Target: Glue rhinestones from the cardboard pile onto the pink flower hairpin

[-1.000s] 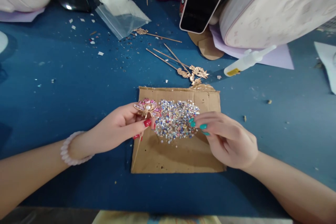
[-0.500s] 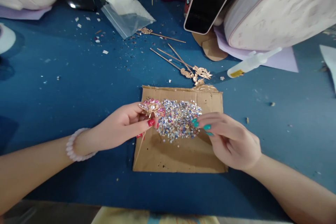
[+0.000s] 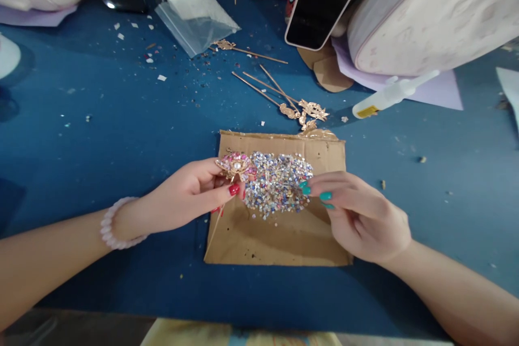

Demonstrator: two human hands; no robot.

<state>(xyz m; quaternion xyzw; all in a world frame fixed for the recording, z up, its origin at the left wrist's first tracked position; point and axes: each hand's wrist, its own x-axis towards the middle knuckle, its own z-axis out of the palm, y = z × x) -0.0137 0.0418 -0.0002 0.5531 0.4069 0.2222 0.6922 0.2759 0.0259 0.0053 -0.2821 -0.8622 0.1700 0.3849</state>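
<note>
My left hand (image 3: 190,197) pinches a gold hairpin with a pink jewelled flower head (image 3: 235,165), holding it over the left edge of a brown cardboard piece (image 3: 279,235). A heap of small shiny rhinestones (image 3: 278,184) lies on the cardboard. Fingers pressed together, my right hand (image 3: 359,216) has its tips at the right edge of the heap. Whatever it may be pinching is too small to see.
Several gold hairpins (image 3: 298,108) lie on the blue table (image 3: 101,130) behind the cardboard. A white glue bottle (image 3: 391,96), a dark phone (image 3: 324,0), a pale bag (image 3: 425,16) and a clear plastic bag (image 3: 194,27) sit farther back. Small scraps litter the left.
Both hands stay almost where they were over the cardboard; the right fingertips have drawn slightly right along the heap's edge. The view has shifted a little.
</note>
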